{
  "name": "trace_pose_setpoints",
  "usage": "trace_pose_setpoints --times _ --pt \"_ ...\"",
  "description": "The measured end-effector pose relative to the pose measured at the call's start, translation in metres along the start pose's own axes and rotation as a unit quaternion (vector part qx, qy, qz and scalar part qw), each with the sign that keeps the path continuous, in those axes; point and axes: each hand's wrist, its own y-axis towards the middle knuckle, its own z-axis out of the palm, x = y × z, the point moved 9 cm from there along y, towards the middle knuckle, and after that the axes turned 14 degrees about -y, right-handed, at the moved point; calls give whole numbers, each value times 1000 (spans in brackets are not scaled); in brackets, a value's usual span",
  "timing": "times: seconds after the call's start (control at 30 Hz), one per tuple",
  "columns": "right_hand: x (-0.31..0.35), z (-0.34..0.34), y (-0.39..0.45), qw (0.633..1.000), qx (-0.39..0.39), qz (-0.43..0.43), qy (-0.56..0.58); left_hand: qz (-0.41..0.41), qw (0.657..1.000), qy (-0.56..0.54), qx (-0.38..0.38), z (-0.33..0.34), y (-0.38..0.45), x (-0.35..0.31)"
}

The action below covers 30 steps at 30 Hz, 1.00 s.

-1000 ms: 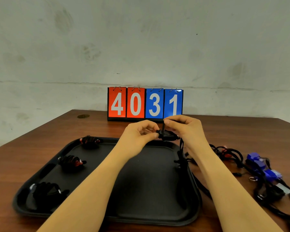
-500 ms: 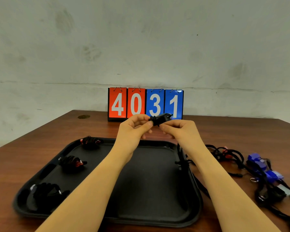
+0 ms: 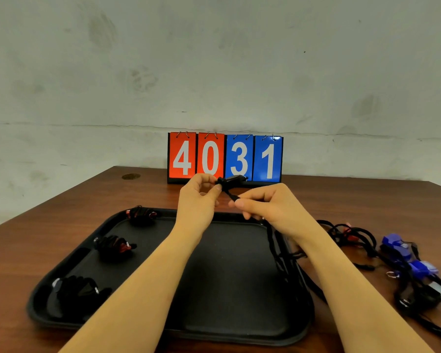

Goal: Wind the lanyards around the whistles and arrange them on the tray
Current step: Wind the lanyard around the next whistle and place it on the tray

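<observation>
Three wound whistles (image 3: 140, 215) (image 3: 115, 247) (image 3: 78, 291) are lying on one tray (image 3: 239, 335), at its 9 o'clock side. One black whistle (image 3: 233, 180) is sitting in two hands (image 3: 197, 200) (image 3: 267, 206). At 3 o'clock, two blue whistles (image 3: 395, 244) (image 3: 421, 267) are showing in a tangle; further ones cannot be counted. Four number cards (image 3: 225, 157) are standing at 12 o'clock.

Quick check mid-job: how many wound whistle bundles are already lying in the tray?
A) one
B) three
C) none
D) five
B: three wound bundles lie along the left side of the tray, one at the far corner, one midway and one at the near corner; the left hand holds a fourth whistle above it.
</observation>
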Motion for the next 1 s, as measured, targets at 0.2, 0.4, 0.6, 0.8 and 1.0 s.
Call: trace_pose_setpoints --times 0.2,0.4,0.6,0.8,1.0 --pt "9 -10 2 962 -121 -78 -234 33 997 75 3 -1 3 -3" --pt "6 -16 0 929 -199 -100 -297 82 983 150 63 16 -3 -11" --pt "-19 -28 1 943 -250 -16 -218 101 970 183 122 28 -11 -15" --pt "-28 -35 -2 955 -273 36 -114 84 970 170 154 34 -13 -12" --pt "-39 -40 -2 965 -245 89 31 35 967 124 220 42 -19 -8"
